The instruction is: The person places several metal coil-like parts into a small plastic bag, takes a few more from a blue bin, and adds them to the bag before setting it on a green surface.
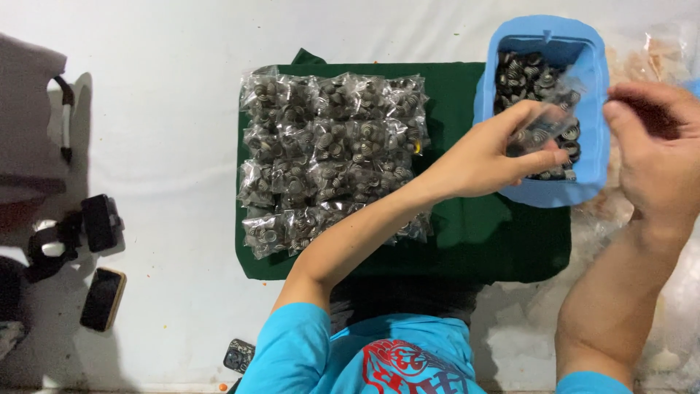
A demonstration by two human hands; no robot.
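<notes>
My left hand [490,155] reaches across the green cloth [503,241] and holds a small clear plastic bag [543,120] over the blue container [595,87], which is full of small dark metal spring-like parts [521,73]. My right hand [652,149] hovers just to the right of the container, fingers curled near the bag's far edge; whether it grips the bag is unclear. On the cloth to the left lie several filled clear bags of the same parts [332,157], packed in rows.
A heap of empty clear plastic bags [642,58] lies at the right behind the container. On the white floor at the left are a phone [102,298], a black camera mount [69,237] and a dark bag [29,117]. A small dark device [238,355] sits by my knee.
</notes>
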